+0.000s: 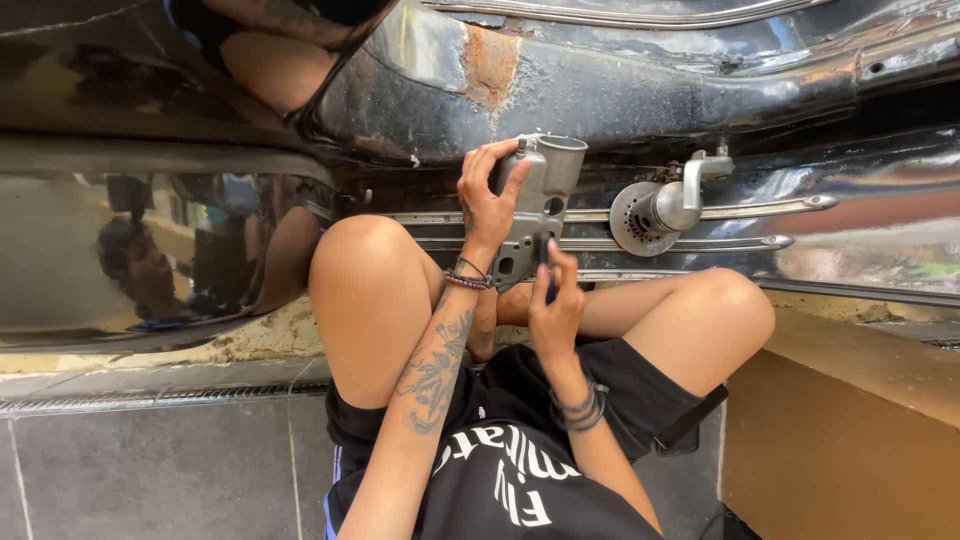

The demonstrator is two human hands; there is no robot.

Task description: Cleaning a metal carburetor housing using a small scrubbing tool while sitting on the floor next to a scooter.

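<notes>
While the person squats with knees up against the lower edge of a dark, glossy vehicle body (620,90), the left hand (488,200) is wrapped around the upper left side of a grey cast-metal housing (540,195), fingers curled over its top edge and thumb side vs. its face; grip is closed and firm on the part. Housing pos.: pressed against the body sill, just above two chrome trim strips (700,212), directly between the knees. Right hand (556,305) sits below the housing, fingers pinched shut around a slim dark tool (546,262) whose tip meets the housing's lower face; tool type cannot be told, most of it is hidden by the fingers. Approx. to the right of the housing, apart from it, a round perforated disc w/ a grey lever fitting (660,208) sits on the same sill. Rust patch (490,60) shows above on the body. Handling judgement: housing looks like solid die-cast metal, so rigid, fairly heavy for its size, not fragile, but smooth painted faces may slip under sweat or oil. Best hold pts.: around the cylindrical upper section or across the flat side walls, as the left hand does now; avoid edges near openings. Grey tiled floor (150,460) and a tan ledge (850,400) lie beside the person.
</notes>
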